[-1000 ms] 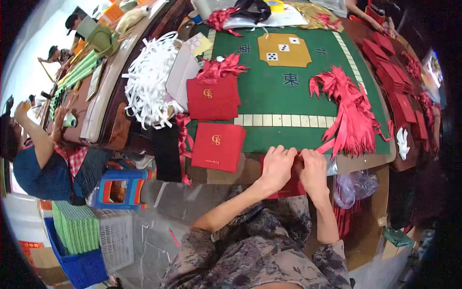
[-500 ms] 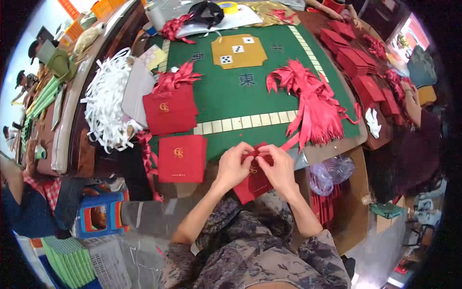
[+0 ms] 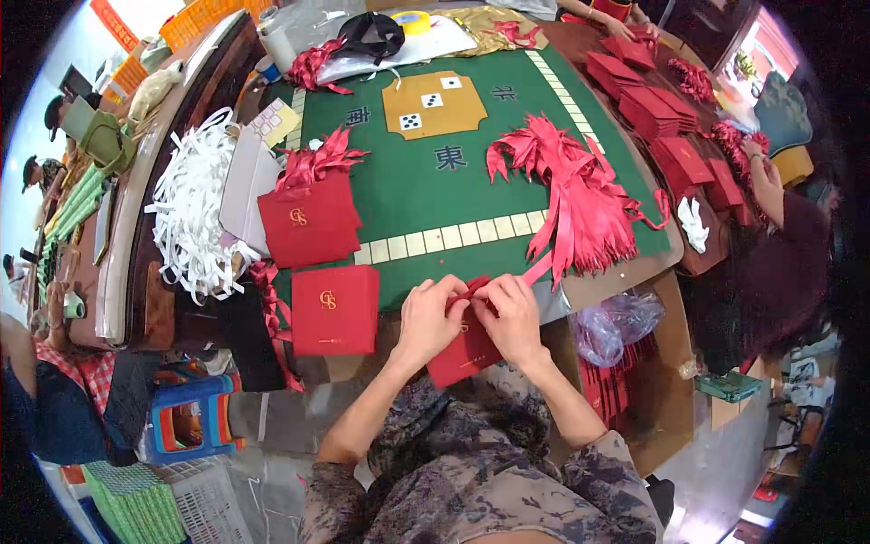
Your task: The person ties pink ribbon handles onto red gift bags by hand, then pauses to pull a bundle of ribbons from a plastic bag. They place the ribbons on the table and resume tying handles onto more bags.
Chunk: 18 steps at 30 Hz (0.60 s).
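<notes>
We have the red pouch point(image 3: 460, 361) low in front of us, over our lap and just off the near edge of the green mat point(image 3: 408, 177), its upper edge at 12 o'clock and its printed face partly hidden by our fingers. Nothing shows supporting it below, so if our pinch slackens, it could slip down onto our lap. The red fabric bunches at the top; pulling harder with 1 hand than the other could leave it creased or skewed. A pink ribbon strand point(image 3: 541, 269) reaches in from 1 o'clock, close to our right fingers. We could snag it, and a tug there might drag more strands from the ribbon pile point(image 3: 589, 195) beyond, because they lie loosely over each other.

Our left hand point(image 3: 424, 317) comes to the pouch from 9 o'clock, thumb and forefinger closed narrow on its upper edge. Our right hand point(image 3: 509, 319) meets it from 3 o'clock, also pinching narrowly, fingertips near those of the left. We cannot tell whether the right fingertips hold the strand as well.

At 9 o'clock, near our left hand, lies a red square pouch point(image 3: 333, 313); a pouch stack point(image 3: 308, 222) sits farther off at 10 o'clock, with the white strap heap point(image 3: 199, 208) beyond it. Farthest, at 1 o'clock, are a co-worker's hands point(image 3: 618, 25) beside more red pieces.
</notes>
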Tool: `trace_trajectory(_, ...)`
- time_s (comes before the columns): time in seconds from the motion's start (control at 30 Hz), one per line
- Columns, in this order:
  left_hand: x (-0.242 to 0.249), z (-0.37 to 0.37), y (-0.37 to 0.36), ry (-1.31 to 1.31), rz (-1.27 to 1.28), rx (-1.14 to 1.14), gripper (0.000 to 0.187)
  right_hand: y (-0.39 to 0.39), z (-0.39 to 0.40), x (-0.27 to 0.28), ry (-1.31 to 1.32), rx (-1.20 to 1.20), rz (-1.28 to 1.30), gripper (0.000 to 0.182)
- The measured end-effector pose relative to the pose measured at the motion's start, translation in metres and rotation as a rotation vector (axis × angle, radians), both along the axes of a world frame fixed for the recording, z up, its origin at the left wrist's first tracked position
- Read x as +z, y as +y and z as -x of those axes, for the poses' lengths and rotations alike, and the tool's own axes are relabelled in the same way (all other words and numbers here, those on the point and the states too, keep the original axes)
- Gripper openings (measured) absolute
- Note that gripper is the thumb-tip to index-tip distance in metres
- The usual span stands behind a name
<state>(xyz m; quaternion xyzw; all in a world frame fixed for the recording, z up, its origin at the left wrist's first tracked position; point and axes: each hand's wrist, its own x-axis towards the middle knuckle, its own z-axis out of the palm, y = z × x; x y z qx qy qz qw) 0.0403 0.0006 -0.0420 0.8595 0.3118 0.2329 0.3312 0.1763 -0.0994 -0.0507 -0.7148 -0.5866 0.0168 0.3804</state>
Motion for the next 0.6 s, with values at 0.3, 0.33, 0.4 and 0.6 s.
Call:
trace_trajectory(0.3, 0.028, -0.002, -0.004, 0.034, -0.219, -0.154, 0.011, 0.010, -0.047, 0.023, 0.233, 0.161, 0.163, 0.018)
trace_trajectory(0.33, 0.027, -0.003, -0.004, 0.026, -0.331, -0.183, 0.009, 0.013, -0.052, 0.022, 0.214, 0.241, 0.268, 0.019)
trace_trajectory(0.4, 0.027, -0.003, -0.003, 0.019, -0.448, -0.212, 0.008, 0.017, -0.061, 0.027, 0.246, 0.268, 0.285, 0.019)
trace_trajectory(0.6, 0.025, -0.002, 0.001, -0.015, -0.475, -0.208, 0.007, 0.026, -0.072, 0.035, 0.564, 0.687, 0.402, 0.019)
